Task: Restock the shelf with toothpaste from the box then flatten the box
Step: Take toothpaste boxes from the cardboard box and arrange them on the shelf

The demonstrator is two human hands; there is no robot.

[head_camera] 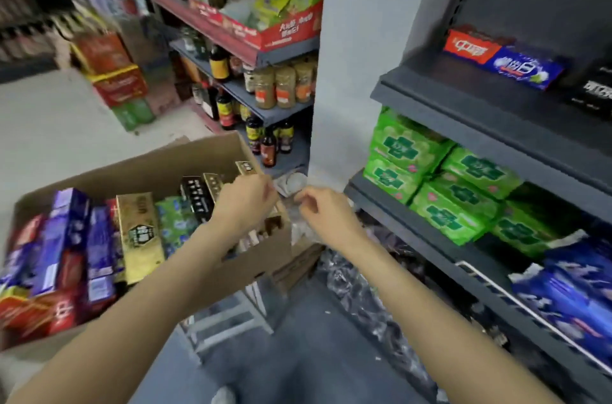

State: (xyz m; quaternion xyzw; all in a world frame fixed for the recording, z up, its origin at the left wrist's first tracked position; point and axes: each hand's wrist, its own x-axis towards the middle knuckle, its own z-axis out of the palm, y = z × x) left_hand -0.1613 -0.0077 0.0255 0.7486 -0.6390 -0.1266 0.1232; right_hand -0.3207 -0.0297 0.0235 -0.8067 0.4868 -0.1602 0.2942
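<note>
Left hand (246, 196) and right hand (319, 208) over box (159, 168) edge, fingers pinched; clear wrap maybe between, cannot tell. Box just left of fingers, crammed with toothpaste cartons (139, 234), too blurry to count. Shelf (470, 95) up right holds one red-blue carton (503, 57). Risk: box tips off stool (228, 321), cartons spill.

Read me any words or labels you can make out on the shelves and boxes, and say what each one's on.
"中华", white on red: toothpaste carton on the upper right shelf; its blue end is too blurred.
Red display tray: white characters, blurred.
Black box: white lettering, unreadable.
Green packs, cardboard box cartons, bottle labels: unreadable.
</note>
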